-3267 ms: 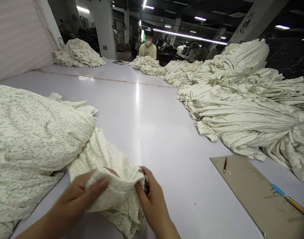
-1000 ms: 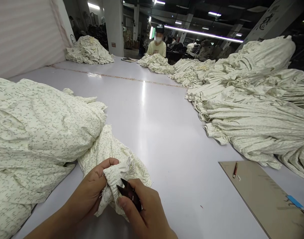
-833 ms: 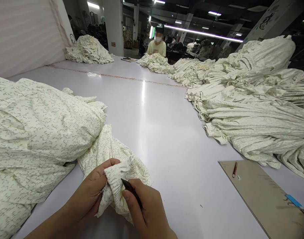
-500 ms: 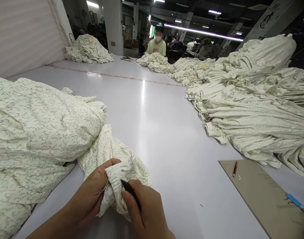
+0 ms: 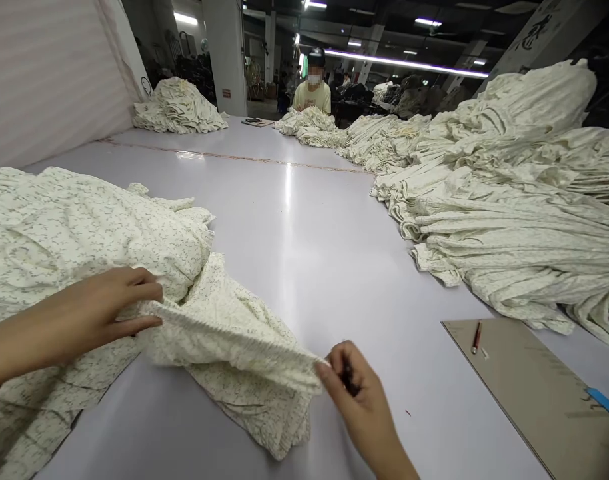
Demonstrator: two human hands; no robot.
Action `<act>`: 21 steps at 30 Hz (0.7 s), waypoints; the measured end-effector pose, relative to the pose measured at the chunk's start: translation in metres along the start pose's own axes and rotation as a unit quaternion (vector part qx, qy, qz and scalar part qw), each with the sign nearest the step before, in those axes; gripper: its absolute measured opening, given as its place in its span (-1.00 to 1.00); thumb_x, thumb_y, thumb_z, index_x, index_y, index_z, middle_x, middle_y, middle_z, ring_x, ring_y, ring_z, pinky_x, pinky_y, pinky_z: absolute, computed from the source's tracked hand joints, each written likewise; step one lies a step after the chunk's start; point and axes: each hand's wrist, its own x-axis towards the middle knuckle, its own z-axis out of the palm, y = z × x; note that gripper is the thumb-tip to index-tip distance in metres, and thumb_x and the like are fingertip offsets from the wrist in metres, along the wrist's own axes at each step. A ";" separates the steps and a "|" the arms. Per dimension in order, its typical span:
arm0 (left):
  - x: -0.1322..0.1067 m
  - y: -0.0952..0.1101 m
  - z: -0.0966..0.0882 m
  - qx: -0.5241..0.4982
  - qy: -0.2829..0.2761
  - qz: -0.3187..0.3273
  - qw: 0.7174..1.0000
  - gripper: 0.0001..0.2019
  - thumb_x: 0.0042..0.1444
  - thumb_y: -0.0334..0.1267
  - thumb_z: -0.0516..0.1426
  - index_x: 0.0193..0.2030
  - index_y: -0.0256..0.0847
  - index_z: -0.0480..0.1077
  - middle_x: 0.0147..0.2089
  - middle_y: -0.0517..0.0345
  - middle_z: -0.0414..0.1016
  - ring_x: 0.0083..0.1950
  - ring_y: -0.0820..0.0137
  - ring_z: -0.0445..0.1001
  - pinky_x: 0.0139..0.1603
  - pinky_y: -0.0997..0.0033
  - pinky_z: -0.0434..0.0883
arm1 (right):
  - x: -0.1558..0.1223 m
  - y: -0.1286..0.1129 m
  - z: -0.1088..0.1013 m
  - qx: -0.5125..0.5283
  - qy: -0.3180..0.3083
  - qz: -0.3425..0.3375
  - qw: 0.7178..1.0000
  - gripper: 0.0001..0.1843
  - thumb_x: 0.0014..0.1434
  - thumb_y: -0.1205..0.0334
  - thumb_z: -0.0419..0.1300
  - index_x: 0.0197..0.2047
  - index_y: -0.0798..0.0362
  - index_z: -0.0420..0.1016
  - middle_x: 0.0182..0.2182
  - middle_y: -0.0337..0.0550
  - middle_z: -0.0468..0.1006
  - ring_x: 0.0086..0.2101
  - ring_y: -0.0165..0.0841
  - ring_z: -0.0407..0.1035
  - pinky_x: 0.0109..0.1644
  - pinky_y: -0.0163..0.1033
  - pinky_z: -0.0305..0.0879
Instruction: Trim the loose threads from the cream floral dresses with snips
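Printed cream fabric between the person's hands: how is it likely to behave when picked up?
Probably floppy: the printed cream fabric hangs in soft folds below the gathered band held between the left hand and right hand. That band likely stretches a little. It may feel heavier than expected, since it seems joined to the big heap beside it.

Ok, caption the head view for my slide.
Left hand and right hand stretch gathered sprigged cream fabric on a pale table, dark snips in the right.
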 end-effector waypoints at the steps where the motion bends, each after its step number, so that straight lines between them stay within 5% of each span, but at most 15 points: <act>1: -0.001 0.005 -0.003 0.003 -0.033 -0.013 0.999 -0.93 -0.08 -0.32 0.29 -0.40 -0.24 0.54 -0.53 0.40 0.36 -0.52 0.62 0.27 -0.49 0.84 0.13 | 0.000 -0.007 -0.005 0.040 0.033 0.013 0.999 -0.61 0.29 0.02 0.12 -0.45 -0.03 0.04 -0.52 -0.40 -0.01 -0.50 -0.45 -0.08 -0.45 -0.37 -0.03; 3: -0.008 0.021 0.005 -0.090 -0.061 -0.018 0.994 -0.80 0.02 -0.22 0.26 -0.19 -0.18 0.54 -0.45 0.34 0.47 -0.47 0.53 0.39 -0.43 0.74 0.27 | -0.003 -0.022 -0.006 0.126 0.049 0.024 0.991 -0.54 0.20 -0.06 0.22 -0.47 -0.02 0.05 -0.53 -0.41 -0.02 -0.51 -0.45 -0.11 -0.45 -0.36 -0.05; 5: -0.018 0.042 0.032 -0.264 -0.027 0.019 0.964 -0.69 -0.06 -0.15 0.34 -0.13 -0.08 0.53 -0.15 0.22 0.56 -0.19 0.31 0.50 -0.23 0.56 0.39 | -0.010 -0.037 0.002 0.204 0.010 0.012 0.979 -0.48 0.15 -0.13 0.26 -0.48 -0.03 0.04 -0.55 -0.42 0.01 -0.53 -0.46 -0.12 -0.47 -0.35 -0.07; 7: -0.025 0.057 0.069 -0.255 -0.166 0.069 0.950 -0.56 -0.23 -0.21 0.44 -0.13 -0.02 0.54 0.00 0.18 0.51 0.01 0.19 0.43 -0.01 0.46 0.36 | -0.016 -0.048 0.011 0.233 -0.022 -0.010 0.972 -0.46 0.14 -0.18 0.25 -0.48 -0.04 0.01 -0.55 -0.41 0.07 -0.55 -0.46 -0.08 -0.48 -0.34 -0.04; 8: -0.027 0.062 0.087 -0.234 -0.244 0.064 0.939 -0.64 -0.14 -0.24 0.40 -0.14 -0.05 0.53 -0.07 0.17 0.52 -0.04 0.23 0.42 -0.06 0.47 0.35 | -0.017 -0.051 0.015 0.222 -0.022 -0.012 0.975 -0.47 0.14 -0.19 0.23 -0.48 -0.04 0.02 -0.54 -0.39 0.10 -0.54 -0.45 -0.04 -0.47 -0.33 -0.01; 9: -0.027 0.063 0.103 -0.249 -0.265 0.037 0.931 -0.85 0.01 -0.24 0.31 -0.24 -0.11 0.53 -0.23 0.17 0.50 -0.17 0.30 0.42 -0.15 0.50 0.34 | -0.017 -0.052 0.017 0.199 -0.011 -0.008 0.980 -0.50 0.16 -0.18 0.22 -0.46 -0.04 0.05 -0.52 -0.36 0.14 -0.51 -0.43 0.02 -0.44 -0.33 0.04; 11: -0.026 0.057 0.123 -0.323 -0.292 -0.069 0.898 -0.84 0.15 -0.17 0.21 -0.37 -0.19 0.48 -0.42 0.22 0.42 -0.36 0.38 0.35 -0.30 0.51 0.30 | -0.016 -0.047 0.016 0.132 0.026 0.014 0.991 -0.62 0.19 -0.14 0.19 -0.37 -0.05 0.18 -0.46 -0.31 0.20 -0.45 -0.39 0.13 -0.38 -0.31 0.13; 14: -0.022 0.041 0.126 -0.428 -0.278 -0.190 0.838 -0.69 0.19 -0.04 0.14 -0.40 -0.23 0.48 -0.49 0.21 0.44 -0.43 0.40 0.36 -0.31 0.47 0.35 | -0.016 -0.034 0.013 0.066 0.044 0.038 0.996 -0.75 0.25 -0.03 0.12 -0.23 -0.05 0.25 -0.42 -0.31 0.18 -0.46 -0.41 0.12 -0.40 -0.32 0.10; 17: -0.021 0.034 0.116 -0.501 -0.253 -0.247 0.790 -0.73 0.13 -0.07 0.22 -0.38 -0.26 0.54 -0.46 0.13 0.53 -0.38 0.34 0.46 -0.25 0.42 0.41 | -0.018 -0.024 0.014 0.035 0.005 0.018 0.999 -0.80 0.25 0.05 0.11 -0.28 -0.04 0.21 -0.48 -0.37 0.11 -0.54 -0.46 -0.02 -0.49 -0.33 -0.05; 21: -0.021 0.035 0.109 -0.529 -0.209 -0.289 0.770 -0.85 0.07 -0.19 0.28 -0.34 -0.24 0.56 -0.40 0.11 0.58 -0.32 0.30 0.51 -0.29 0.45 0.42 | -0.020 -0.021 0.022 -0.023 -0.046 -0.076 0.996 -0.83 0.26 0.14 0.07 -0.35 -0.01 0.23 -0.45 -0.31 0.24 -0.49 -0.44 0.12 -0.46 -0.33 0.04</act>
